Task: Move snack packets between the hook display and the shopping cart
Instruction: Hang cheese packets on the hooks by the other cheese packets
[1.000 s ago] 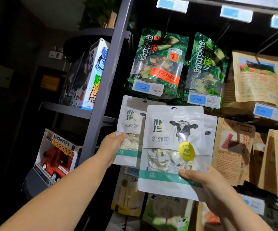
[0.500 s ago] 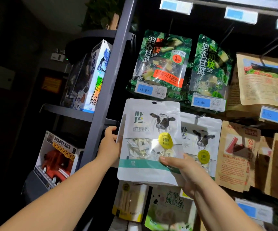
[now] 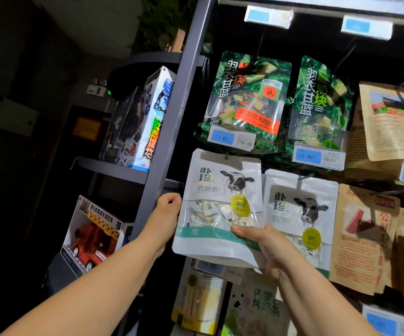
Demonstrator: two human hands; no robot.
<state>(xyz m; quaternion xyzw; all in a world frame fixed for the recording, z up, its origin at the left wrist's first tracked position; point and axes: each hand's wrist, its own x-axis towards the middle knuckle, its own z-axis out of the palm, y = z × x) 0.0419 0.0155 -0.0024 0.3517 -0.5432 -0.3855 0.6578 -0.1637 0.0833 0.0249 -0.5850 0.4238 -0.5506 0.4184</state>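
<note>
1. Snack packet (image 3: 220,204), white with a cow print: hanging in the middle of the frame, with its top hole sitting at the tip of the hook (image 3: 226,155).
2. Right hand (image 3: 264,246): pinching the packet's lower right part, thumb lying across the front and fingers curling behind.
3. Left hand (image 3: 169,209): curling at the packet's left edge, fingertips going out of sight behind it; cannot tell whether gripping anything.
4. Second cow packet (image 3: 300,214): hanging just to the right, partly hidden behind the first packet and the right hand.
5. Green packets (image 3: 247,98): hanging above in the upper middle, with a blue price tag (image 3: 230,138) sitting in front.
6. Brown packets (image 3: 363,238): crowding the right edge.
7. Grey post (image 3: 171,112): slanting up left of centre.
8. Toy fire truck box (image 3: 92,234): sitting at the lower left.
</note>
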